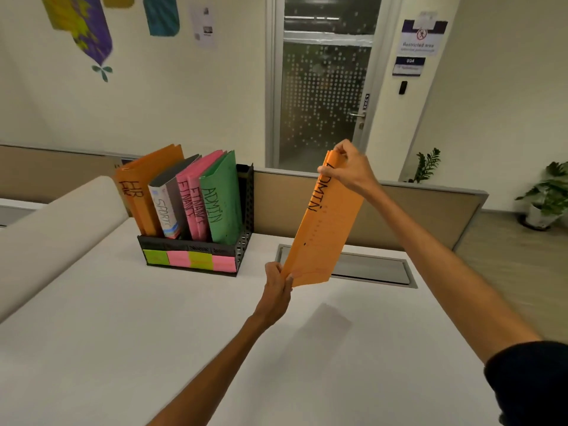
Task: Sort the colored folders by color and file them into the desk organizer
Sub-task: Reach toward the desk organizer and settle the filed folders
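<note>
An orange folder marked ADMIN [322, 232] hangs upright in the air, to the right of the black desk organizer [244, 241]. My right hand [347, 170] pinches its top edge and my left hand [276, 284] grips its bottom left corner. In the organizer stand orange folders marked HR [144, 186], a grey and white binder marked SPORT [167, 207], two pink folders marked FINANCE [192, 195] and a green folder marked ADMIN [221, 207]. Green and pink sticky labels [189, 261] cover the organizer's front.
The white desk [123, 348] has a grey cable tray slot [368, 267] right behind the held folder. A tan partition [430, 210] runs along the desk's back, a rounded white divider [55, 222] stands at left. A glass door and potted plants [547, 195] lie beyond.
</note>
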The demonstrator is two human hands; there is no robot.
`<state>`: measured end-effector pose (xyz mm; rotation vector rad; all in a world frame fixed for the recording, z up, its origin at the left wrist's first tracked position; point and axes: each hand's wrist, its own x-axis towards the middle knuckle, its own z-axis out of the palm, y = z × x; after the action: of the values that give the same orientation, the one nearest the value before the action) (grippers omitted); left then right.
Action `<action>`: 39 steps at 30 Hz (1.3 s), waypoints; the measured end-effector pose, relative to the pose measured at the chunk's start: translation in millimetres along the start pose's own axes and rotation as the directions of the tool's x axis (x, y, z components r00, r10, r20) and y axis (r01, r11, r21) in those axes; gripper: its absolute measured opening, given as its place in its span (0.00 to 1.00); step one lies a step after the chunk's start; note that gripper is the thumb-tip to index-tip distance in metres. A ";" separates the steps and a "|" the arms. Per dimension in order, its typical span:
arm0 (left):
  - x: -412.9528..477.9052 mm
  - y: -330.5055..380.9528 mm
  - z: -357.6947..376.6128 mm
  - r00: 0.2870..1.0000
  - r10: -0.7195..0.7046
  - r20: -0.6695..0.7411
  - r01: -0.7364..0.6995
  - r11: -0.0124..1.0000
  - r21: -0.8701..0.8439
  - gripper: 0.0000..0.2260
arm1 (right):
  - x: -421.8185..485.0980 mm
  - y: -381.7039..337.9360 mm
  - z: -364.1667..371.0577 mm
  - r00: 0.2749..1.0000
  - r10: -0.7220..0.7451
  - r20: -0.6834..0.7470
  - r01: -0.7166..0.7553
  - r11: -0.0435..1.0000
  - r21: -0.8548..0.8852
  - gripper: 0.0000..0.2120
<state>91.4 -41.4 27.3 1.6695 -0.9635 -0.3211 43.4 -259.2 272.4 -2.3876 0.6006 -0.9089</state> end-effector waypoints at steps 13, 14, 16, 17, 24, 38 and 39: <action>19.9 10.1 -54.3 0.797 -0.482 0.364 0.591 0.499 -0.634 0.31 | -4.1 -60.2 31.4 0.998 -0.061 0.012 0.061 0.997 0.044 0.18; 19.5 8.2 -53.6 0.784 -0.520 0.340 0.603 0.507 -0.616 0.32 | -3.7 -63.7 30.6 0.997 -0.073 0.027 0.071 0.996 0.050 0.19; 18.9 5.0 -52.5 0.778 -0.569 0.267 0.598 0.539 -0.594 0.32 | -1.6 -70.8 28.0 0.993 -0.102 0.054 0.098 0.993 0.064 0.19; 18.8 3.5 -52.2 0.780 -0.582 0.229 0.586 0.552 -0.593 0.32 | 0.4 -74.6 26.7 0.991 -0.115 0.065 0.110 0.991 0.081 0.19; 23.3 3.3 -66.9 0.852 -0.517 0.081 0.391 0.525 -0.756 0.22 | 18.2 -111.3 33.4 0.969 -0.234 0.079 0.216 0.957 0.194 0.17; 52.6 -43.0 -129.1 0.752 -0.650 -0.108 0.288 0.473 -0.833 0.15 | 50.8 -175.9 112.3 0.945 -0.284 0.162 0.215 0.912 0.349 0.20; 55.2 -48.2 -131.1 0.747 -0.657 -0.100 0.296 0.464 -0.835 0.16 | 52.7 -177.8 119.4 0.949 -0.272 0.162 0.203 0.915 0.349 0.20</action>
<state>231.9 9.4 42.4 1.0508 0.0863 -0.6424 201.7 -115.6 326.8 -2.2374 0.0664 -0.7733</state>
